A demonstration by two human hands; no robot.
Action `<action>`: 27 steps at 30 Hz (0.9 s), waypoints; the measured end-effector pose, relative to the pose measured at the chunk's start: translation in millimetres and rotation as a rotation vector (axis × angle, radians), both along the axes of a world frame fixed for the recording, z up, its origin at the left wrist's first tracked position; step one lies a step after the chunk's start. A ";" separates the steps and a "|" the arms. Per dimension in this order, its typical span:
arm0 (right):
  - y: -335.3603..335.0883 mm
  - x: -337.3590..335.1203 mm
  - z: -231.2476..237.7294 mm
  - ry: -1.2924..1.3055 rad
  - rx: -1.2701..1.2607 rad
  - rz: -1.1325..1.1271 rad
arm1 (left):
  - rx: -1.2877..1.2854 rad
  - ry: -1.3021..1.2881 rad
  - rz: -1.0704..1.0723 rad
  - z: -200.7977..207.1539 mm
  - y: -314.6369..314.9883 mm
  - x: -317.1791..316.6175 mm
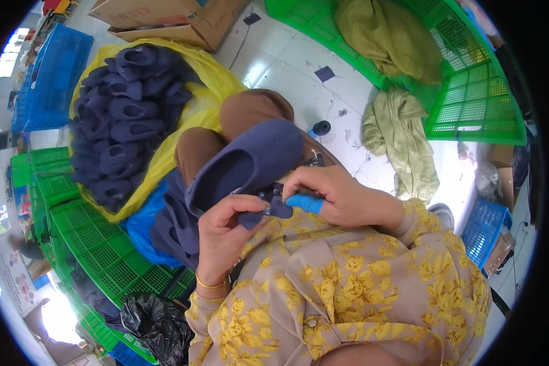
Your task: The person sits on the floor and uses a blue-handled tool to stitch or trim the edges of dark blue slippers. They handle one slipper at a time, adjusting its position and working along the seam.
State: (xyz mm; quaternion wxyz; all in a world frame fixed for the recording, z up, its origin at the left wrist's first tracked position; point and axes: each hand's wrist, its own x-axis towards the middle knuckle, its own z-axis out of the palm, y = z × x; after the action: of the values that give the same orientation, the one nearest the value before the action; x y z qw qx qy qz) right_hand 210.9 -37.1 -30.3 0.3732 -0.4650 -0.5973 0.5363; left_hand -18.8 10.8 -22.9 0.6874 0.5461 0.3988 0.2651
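Observation:
A navy felt slip-on shoe lies across my lap, its opening facing up. Just below it, both hands pinch a small navy fabric piece with shiny bits on it, possibly a bow. My left hand, with a gold bangle at the wrist, grips one side between thumb and fingertips. From the other side my right hand closes on it, one digit wrapped in blue tape. Whether a needle or thread is between the fingers cannot be made out. More navy shoes are stacked left of my lap.
A yellow bag full of navy shoes stands at the left, beside green crates. A black plastic bag sits lower left. Far right are a green crate and olive cloth; a dark thread spool lies on the floor.

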 end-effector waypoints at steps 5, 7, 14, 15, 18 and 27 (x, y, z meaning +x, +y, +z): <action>1.6 5.6 -1.4 -0.072 0.151 0.081 | 0.104 -0.007 -0.065 -3.7 0.4 -4.2; 1.9 6.3 -4.4 -0.094 0.202 0.105 | 0.096 -0.006 -0.059 -2.3 0.0 -4.4; 2.6 11.0 -1.5 -0.169 0.216 0.176 | 0.126 0.001 -0.097 -7.2 1.5 -7.0; 2.6 11.6 -2.1 -0.167 0.227 0.177 | 0.120 -0.003 -0.095 -7.2 1.5 -6.9; 3.5 14.6 3.2 -0.203 0.217 0.221 | 0.109 0.001 -0.088 -6.3 1.1 -6.0; 2.4 8.4 -8.3 -0.075 0.189 0.175 | 0.033 -0.041 -0.054 -8.7 -1.3 -4.6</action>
State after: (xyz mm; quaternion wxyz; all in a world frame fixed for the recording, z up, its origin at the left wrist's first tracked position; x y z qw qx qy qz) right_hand 219.3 -34.7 -38.5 0.3444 -0.3936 -0.6970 0.4905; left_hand -23.4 9.5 -31.6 0.6933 0.5622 0.3655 0.2641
